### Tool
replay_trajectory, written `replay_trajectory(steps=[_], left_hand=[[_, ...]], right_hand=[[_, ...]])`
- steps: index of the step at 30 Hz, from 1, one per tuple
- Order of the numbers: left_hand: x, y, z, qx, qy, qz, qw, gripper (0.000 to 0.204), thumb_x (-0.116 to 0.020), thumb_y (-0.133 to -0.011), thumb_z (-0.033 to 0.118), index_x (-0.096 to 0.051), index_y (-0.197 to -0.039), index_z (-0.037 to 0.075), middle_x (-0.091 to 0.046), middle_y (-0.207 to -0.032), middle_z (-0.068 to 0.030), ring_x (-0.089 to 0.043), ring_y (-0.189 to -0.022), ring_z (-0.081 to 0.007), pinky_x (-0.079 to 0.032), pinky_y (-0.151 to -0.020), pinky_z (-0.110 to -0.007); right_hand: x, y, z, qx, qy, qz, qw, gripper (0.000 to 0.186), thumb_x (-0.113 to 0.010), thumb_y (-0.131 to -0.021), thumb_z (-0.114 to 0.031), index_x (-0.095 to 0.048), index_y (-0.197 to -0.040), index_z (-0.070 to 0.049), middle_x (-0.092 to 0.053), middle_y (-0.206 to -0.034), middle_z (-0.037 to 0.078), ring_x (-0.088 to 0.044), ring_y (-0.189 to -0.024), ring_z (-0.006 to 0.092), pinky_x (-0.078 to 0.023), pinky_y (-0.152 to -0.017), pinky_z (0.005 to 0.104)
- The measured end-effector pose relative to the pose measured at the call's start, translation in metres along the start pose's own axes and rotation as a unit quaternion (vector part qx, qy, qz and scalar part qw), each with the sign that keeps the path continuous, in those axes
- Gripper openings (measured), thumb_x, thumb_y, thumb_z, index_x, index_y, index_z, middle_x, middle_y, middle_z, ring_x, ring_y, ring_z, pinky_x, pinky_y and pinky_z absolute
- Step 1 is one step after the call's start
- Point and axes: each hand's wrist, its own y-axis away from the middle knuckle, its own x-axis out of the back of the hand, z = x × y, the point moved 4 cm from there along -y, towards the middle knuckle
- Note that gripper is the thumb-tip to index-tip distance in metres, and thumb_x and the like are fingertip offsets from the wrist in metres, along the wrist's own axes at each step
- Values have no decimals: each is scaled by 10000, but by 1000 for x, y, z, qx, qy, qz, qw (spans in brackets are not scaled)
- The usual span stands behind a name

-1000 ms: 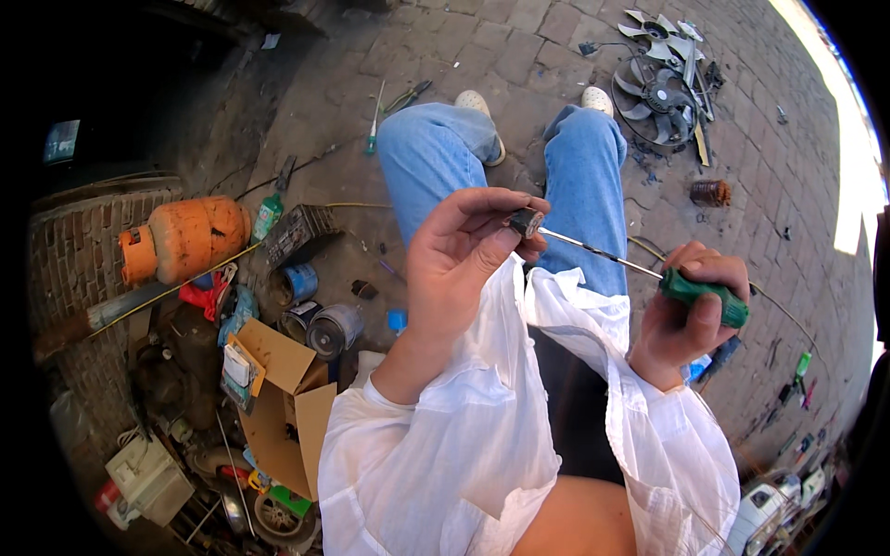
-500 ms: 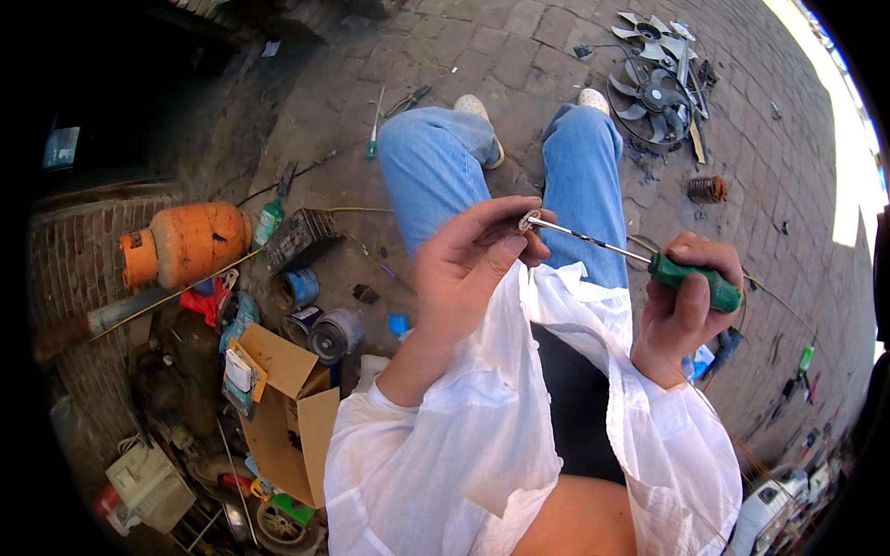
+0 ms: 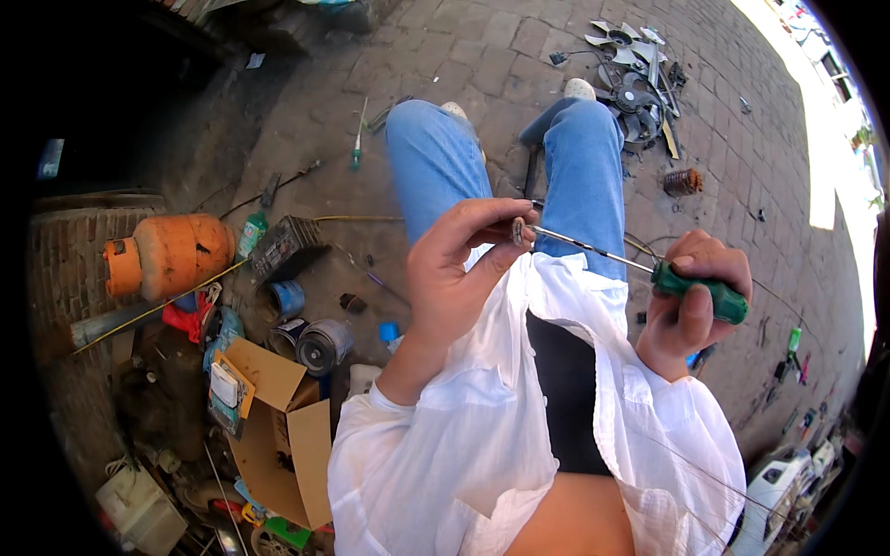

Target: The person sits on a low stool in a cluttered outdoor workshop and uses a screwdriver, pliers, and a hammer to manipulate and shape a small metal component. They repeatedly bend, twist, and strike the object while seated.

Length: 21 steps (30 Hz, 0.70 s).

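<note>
Held over my lap, a small round metal part [image 3: 518, 232] is pinched between the thumb and fingers of my left hand [image 3: 464, 261]; its exact kind is too small to tell. My right hand [image 3: 693, 301] is wrapped round the green handle of a screwdriver [image 3: 593, 248]. The screwdriver's long metal shaft points left, its tip at or very near the small part. Dark marks show along the shaft. Whether the tip touches the part I cannot tell.
On the brick paving lie fan assemblies [image 3: 635, 93], a rusty coil [image 3: 683, 182] and another screwdriver [image 3: 358, 139]. To the left are an orange gas cylinder [image 3: 181, 252], a black crate [image 3: 289, 248], cans [image 3: 323, 347] and an open cardboard box [image 3: 308, 445]. Loose tools [image 3: 794, 343] lie at right.
The small part has turned in my left fingers and now shows more edge-on. The screwdriver has shifted slightly right and down, its tip drawn a little back. The whole view has also shifted.
</note>
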Motion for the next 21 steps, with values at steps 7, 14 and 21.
replay_trajectory(steps=[7, 14, 21], left_hand=[[2, -7, -2, -52, -91, 16, 994, 307, -672, -758, -130, -618, -1054, -64, -642, -983, -139, -647, -870, -171, -529, -795, -274], [-2, -20, -2, -90, -226, 36, 969, 334, -743, -687, -95, -666, -1000, -7, -664, -918, -114, -661, -781, -174, -540, -685, -261], [-12, -29, -5, -94, -270, 6, 958, 374, -750, -673, -85, -676, -1026, 15, -660, -931, -115, -659, -779, -188, -544, -662, -273]], right_hand=[[1, -1, 11, -2, -3, -16, 1000, 352, -714, -816, -339, -596, -789, -9, -565, -640, 62, -480, -514, 131, -338, -487, 254], [-4, -15, 35, 23, 240, -83, 967, 266, -744, -769, -182, -535, -724, -24, -475, -684, 67, -474, -649, 164, -349, -555, 266], [-34, -14, 61, -180, 94, -201, 958, 192, -719, -726, 32, -628, -887, -19, -592, -742, 42, -554, -590, 102, -420, -529, 224]])
